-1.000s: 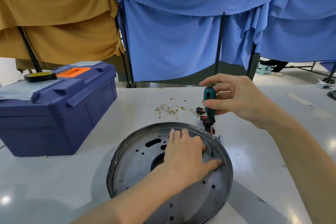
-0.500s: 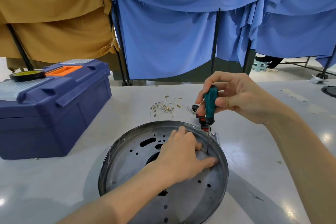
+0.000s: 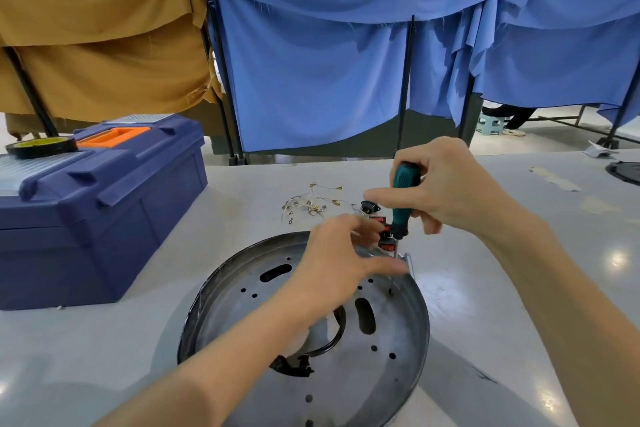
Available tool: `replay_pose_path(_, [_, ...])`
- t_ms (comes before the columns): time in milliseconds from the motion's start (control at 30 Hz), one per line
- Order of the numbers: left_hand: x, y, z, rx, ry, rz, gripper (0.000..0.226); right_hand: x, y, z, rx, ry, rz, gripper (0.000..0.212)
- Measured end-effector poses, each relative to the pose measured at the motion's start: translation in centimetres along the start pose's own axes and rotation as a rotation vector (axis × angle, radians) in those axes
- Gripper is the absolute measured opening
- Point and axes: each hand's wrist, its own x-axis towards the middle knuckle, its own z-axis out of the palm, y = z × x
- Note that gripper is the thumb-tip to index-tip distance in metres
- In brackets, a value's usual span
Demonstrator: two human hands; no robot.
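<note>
A round metal pan (image 3: pixel 398 350) with several holes lies upside down on the table in front of me. My right hand (image 3: pixel 446 187) grips the teal handle of a screwdriver (image 3: pixel 401 201), held upright with its tip in a hole near the pan's far right rim. My left hand (image 3: pixel 339 260) hovers blurred just above the pan, fingers spread and relaxed, holding nothing.
A blue toolbox (image 3: pixel 93 204) with an orange handle and a tape roll (image 3: pixel 41 146) on its lid stands at the left. Thin wires with terminals (image 3: pixel 311 204) and small red and black switches (image 3: pixel 381 229) lie beyond the pan. Blue and tan cloth screens hang behind the table.
My left hand has lifted off the pan, where it pressed flat beside the screwdriver tip. The right hand still holds the screwdriver upright in the same hole.
</note>
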Motion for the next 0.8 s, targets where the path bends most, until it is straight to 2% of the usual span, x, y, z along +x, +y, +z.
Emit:
replay_pose_path(67, [0.3, 0.7, -0.2, -0.196, 0.007, 0.03, 0.05, 0.2, -0.5, 0.1, -0.233, 0.055, -0.022, 0.076])
replay_pose_path(100, [0.5, 1.1, -0.2, -0.249, 0.021, 0.056, 0.045, 0.3, -0.6, 0.2, -0.357, 0.073, -0.02, 0.08])
replay_pose_path(200, [1.1, 2.1, 0.2, -0.323, 0.078, 0.113, 0.026, 0.5, -1.2, 0.4, -0.541, 0.078, 0.064, 0.072])
replay_pose_path(267, [1.4, 2.0, 0.3, -0.35, 0.093, 0.122, 0.015, 0.5, -1.2, 0.0, -0.513, 0.052, 0.072, 0.08])
replay_pose_path(333, [1.7, 1.5, 0.1, -0.358, 0.093, 0.141, 0.013, 0.3, -1.2, -0.9, -0.335, 0.0, 0.024, 0.085])
replay_pose_path(433, [1.8, 0.8, -0.1, -0.412, 0.058, 0.15, 0.019, 0.0, -1.2, -1.4, -0.062, -0.064, -0.018, 0.056])
replay_pose_path(500, [1.8, 0.5, -0.2, -0.442, 0.024, 0.149, 0.025, 0.1, -1.0, -1.2, -0.039, -0.026, -0.053, 0.03])
replay_pose_path(567, [1.7, 0.2, -0.1, -0.456, -0.008, 0.124, 0.017, 0.2, -0.9, -0.9, -0.006, 0.016, -0.044, 0.019])
replay_pose_path(667, [1.5, 0.0, 0.7, -0.419, -0.045, 0.052, 0.039, 0.4, -0.7, -0.7, -0.001, 0.052, -0.019, 0.033])
replay_pose_path(800, [1.3, 0.1, 1.6, -0.525, -0.118, 0.04, 0.012, 0.6, -0.4, -0.7, -0.221, 0.13, 0.019, 0.059])
